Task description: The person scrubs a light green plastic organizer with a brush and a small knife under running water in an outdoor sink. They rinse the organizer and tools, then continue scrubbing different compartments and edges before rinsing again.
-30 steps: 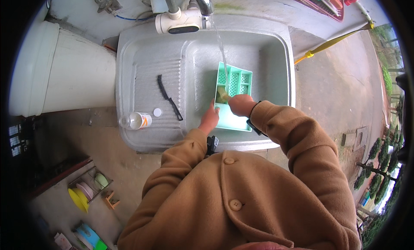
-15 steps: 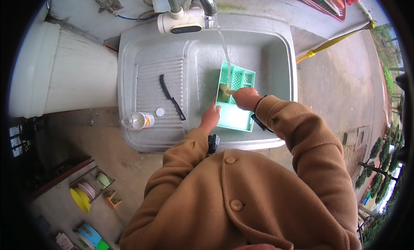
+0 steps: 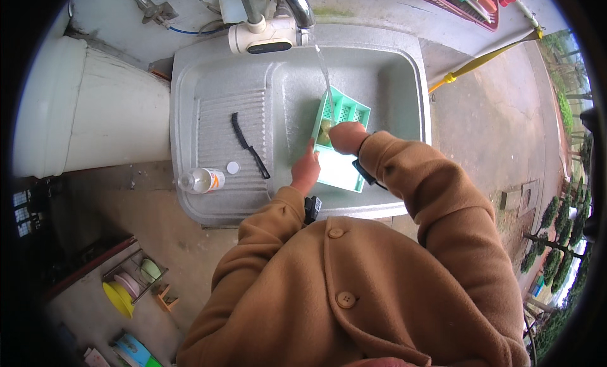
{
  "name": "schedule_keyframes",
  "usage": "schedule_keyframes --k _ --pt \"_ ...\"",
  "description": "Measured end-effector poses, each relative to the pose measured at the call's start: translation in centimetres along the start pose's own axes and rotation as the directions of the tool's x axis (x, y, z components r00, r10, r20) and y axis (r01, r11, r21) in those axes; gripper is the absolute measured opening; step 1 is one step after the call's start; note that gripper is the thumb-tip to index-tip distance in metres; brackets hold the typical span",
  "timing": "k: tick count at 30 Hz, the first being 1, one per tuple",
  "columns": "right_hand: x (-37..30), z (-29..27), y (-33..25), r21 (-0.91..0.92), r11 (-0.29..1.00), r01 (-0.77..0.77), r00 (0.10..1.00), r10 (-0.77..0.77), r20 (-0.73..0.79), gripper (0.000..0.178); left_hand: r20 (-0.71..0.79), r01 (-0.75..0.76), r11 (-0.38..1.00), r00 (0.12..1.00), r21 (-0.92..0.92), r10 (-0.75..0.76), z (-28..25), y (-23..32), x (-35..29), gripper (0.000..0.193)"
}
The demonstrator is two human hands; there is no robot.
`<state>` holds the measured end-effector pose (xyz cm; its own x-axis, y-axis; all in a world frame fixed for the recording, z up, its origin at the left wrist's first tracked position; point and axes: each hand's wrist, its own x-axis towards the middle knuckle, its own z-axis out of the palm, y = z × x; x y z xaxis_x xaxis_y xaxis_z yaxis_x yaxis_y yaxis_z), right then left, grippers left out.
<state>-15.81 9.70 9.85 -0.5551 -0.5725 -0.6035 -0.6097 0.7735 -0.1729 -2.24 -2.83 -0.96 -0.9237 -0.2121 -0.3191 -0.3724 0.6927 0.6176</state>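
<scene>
Green tray [image 3: 341,145] — between both hands.

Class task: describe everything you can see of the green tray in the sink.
The green tray is a rectangular mint-green basket that looks like plastic, with slotted compartments at its far end. It sits tilted in the grey sink under the running water. The left hand grips its near left edge; the right hand presses inside it.
</scene>
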Motion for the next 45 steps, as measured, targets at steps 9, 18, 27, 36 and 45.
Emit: schedule_keyframes --k 9,18,27,36,45 --pt "-1.1 -3.0 0.0 0.199 0.979 0.053 0.996 -0.066 0.059 0.034 -0.141 -0.115 0.977 0.98 0.179 0.141 -4.5 1.2 -0.6 0.044" --pt "-2.8 -2.6 -0.8 0.732 0.615 -0.294 0.955 0.161 0.248 0.039 -0.147 -0.18 0.921 0.959 0.344 0.243 -6.2 2.1 -0.3 0.044" --pt "-3.0 -4.0 0.3 0.217 0.972 -0.092 0.996 0.089 0.026 0.025 -0.089 -0.223 0.897 0.957 0.382 0.275 -5.8 3.1 -0.4 0.043" --pt "-3.1 -2.2 2.1 0.743 0.626 -0.237 0.97 0.11 0.217 0.036 -0.141 -0.182 0.894 0.955 0.409 0.259 -6.1 1.9 -1.3 0.044" --pt "-5.5 -2.1 -1.7 0.475 0.88 0.022 0.995 0.026 -0.094 0.034 -0.182 -0.188 0.919 0.948 0.346 0.262 -6.3 1.2 -1.5 0.046"
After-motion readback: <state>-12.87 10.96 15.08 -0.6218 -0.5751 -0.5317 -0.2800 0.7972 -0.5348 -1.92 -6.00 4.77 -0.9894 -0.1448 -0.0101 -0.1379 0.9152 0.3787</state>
